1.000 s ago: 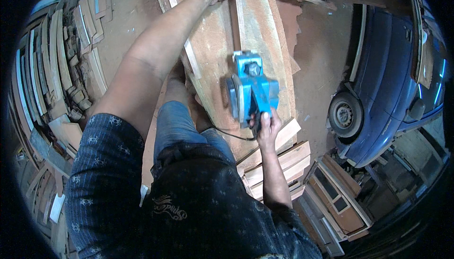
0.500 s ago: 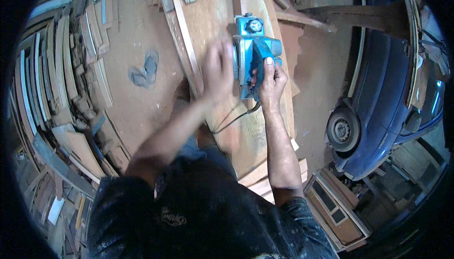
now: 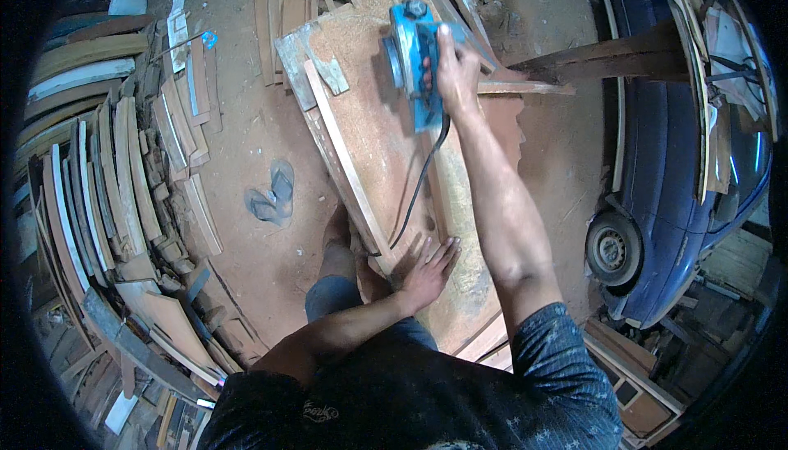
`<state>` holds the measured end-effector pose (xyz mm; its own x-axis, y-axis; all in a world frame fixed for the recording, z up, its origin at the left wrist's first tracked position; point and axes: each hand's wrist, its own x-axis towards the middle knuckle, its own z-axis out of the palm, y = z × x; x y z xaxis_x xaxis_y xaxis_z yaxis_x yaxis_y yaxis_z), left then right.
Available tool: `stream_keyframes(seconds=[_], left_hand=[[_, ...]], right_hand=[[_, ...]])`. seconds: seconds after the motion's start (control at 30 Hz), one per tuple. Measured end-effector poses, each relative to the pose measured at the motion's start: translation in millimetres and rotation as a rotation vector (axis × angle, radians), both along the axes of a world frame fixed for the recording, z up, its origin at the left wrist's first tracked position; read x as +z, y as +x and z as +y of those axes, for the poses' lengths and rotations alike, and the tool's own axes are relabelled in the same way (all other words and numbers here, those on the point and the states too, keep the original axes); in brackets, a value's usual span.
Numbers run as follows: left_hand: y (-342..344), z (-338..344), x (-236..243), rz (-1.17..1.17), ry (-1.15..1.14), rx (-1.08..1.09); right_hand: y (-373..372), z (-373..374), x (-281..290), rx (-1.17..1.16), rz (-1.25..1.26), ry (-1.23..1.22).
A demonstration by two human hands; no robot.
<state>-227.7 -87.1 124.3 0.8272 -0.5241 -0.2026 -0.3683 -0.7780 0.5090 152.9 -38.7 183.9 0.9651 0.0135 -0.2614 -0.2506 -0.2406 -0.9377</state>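
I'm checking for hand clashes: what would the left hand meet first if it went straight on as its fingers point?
In the picture, the left hand points up and right, toward the right forearm. That forearm seems raised above the board, though, so the hand might pass beneath.

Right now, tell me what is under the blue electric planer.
A wooden batten extends from beneath the blue electric planer, running toward the left hand. The planer's sole and whatever lies directly under it are covered.
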Motion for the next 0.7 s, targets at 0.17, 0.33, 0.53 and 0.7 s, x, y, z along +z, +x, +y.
stream_keyframes(seconds=[0.17,0.33,0.53,0.7], left_hand=[[2,0,2,-0.019,0.044,-0.001],[-1,2,7,-0.057,0.113,-0.040],[0,-1,13,-0.038,0.114,-0.048],[-18,-2,17,0.029,-0.293,-0.056]], right_hand=[[6,4,8,0.033,0.063,-0.008],[-23,-15,15,0.032,0.168,0.033],[-92,-56,22,0.004,0.201,0.035],[-164,-94,28,-0.006,0.228,0.067]])
